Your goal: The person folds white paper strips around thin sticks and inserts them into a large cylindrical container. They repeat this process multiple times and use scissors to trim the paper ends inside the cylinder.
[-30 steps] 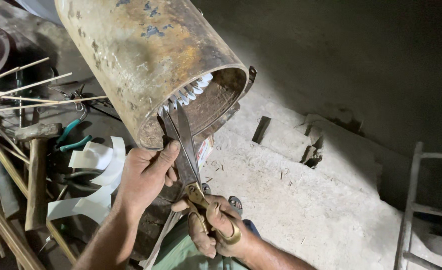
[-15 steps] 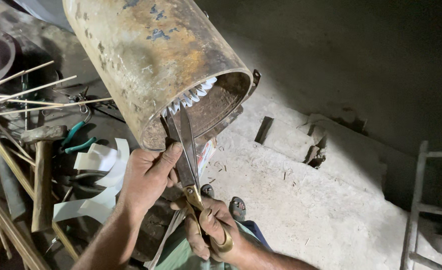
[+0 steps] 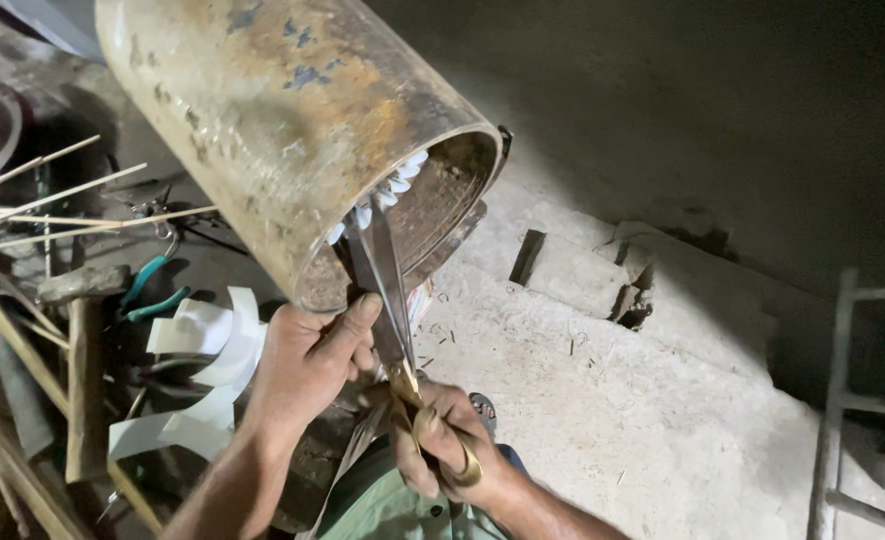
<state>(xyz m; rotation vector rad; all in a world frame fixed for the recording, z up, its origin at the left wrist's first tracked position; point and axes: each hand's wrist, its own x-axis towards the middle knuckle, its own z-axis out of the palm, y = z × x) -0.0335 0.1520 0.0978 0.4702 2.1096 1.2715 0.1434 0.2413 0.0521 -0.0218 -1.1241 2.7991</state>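
A large rusty metal cylinder lies tilted across the top, its open end facing me. White tabs of strip are folded over the near rim. My right hand grips the brass handles of long scissors, whose blades point up to the rim among the tabs. My left hand sits just below the rim, thumb pressed against the scissor blade and fingers around the strip material there.
Curled white strips lie at the left beside a hammer, green-handled pliers and thin wooden sticks. A rough concrete floor spreads to the right, with a metal ladder frame at the right edge.
The view has moved closer and shifted slightly. Both hands and the scissors stay at the cylinder's rim, and the blades have edged along the tabs.
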